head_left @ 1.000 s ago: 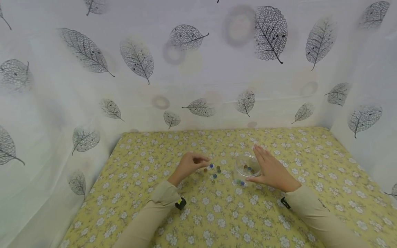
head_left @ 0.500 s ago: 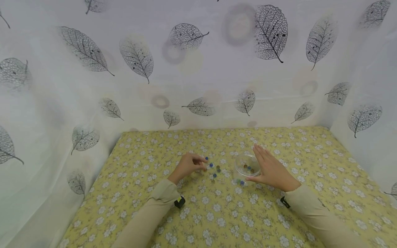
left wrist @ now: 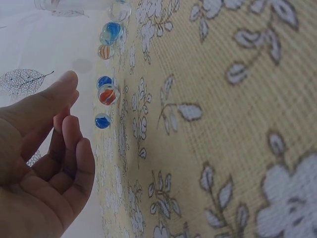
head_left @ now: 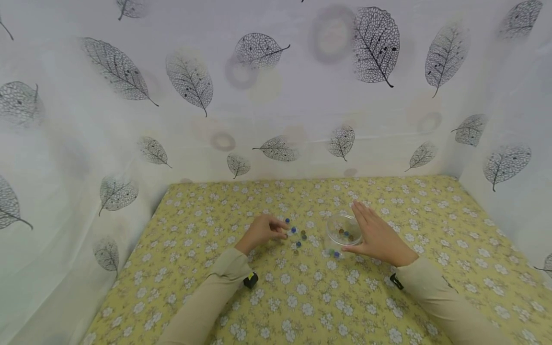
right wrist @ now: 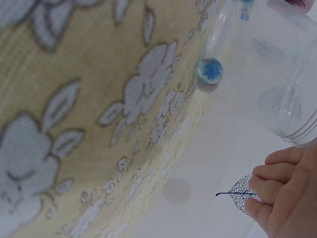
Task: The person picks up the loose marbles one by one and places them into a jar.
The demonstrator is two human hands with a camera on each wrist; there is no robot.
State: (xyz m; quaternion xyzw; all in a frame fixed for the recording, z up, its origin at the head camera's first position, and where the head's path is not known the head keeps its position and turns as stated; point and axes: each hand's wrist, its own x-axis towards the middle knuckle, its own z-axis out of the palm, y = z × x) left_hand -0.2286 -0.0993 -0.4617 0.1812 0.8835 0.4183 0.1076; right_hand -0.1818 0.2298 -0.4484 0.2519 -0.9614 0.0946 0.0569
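Note:
My left hand (head_left: 263,232) hovers at the left of a group of loose glass marbles. Its thumb and fingers are loosely bent, with nothing seen between them in the left wrist view. Close to its fingertips lie a blue marble (head_left: 287,221) and an orange-red marble (left wrist: 108,94); another blue marble (head_left: 293,230) sits just beside. My right hand (head_left: 379,237) holds a clear round jar (head_left: 328,239) from the right, thumb in front and fingers behind. Its mouth faces up. Several blue and brown marbles show in the jar, one blue marble (right wrist: 210,71) at its bottom.
A yellow flowered cloth (head_left: 293,302) covers the table. More loose marbles, among them a brown marble (head_left: 303,232) and a blue marble (head_left: 298,244), lie between left hand and jar. A white leaf-print curtain (head_left: 297,110) hangs behind and at both sides.
A blue marble now lies beyond the left fingertips, where none showed a second ago. The left hand has shifted slightly down, toward the orange-red marble. Right hand and jar stay put.

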